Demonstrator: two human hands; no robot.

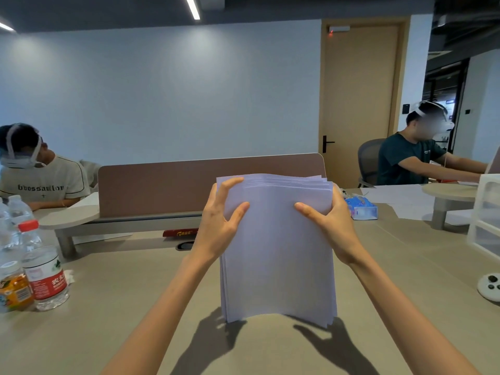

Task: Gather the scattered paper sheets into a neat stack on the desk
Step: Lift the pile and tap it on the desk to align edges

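A stack of white paper sheets [278,255] stands upright in front of me, its bottom edge at or just above the beige desk [135,299]. The top edges are slightly staggered. My left hand [219,220] grips the stack's left edge near the top, thumb on the front face and fingers curled over the side. My right hand [330,223] grips the right edge at the same height, thumb across the front and fingers behind the sheets.
Water bottles [44,269] and a juice carton stand at the left. A brown divider panel [211,182] runs behind the stack. A blue tissue pack [362,209], loose papers [405,198], clear plastic drawers [487,217] and a white controller [489,286] sit right. Two people sit beyond.
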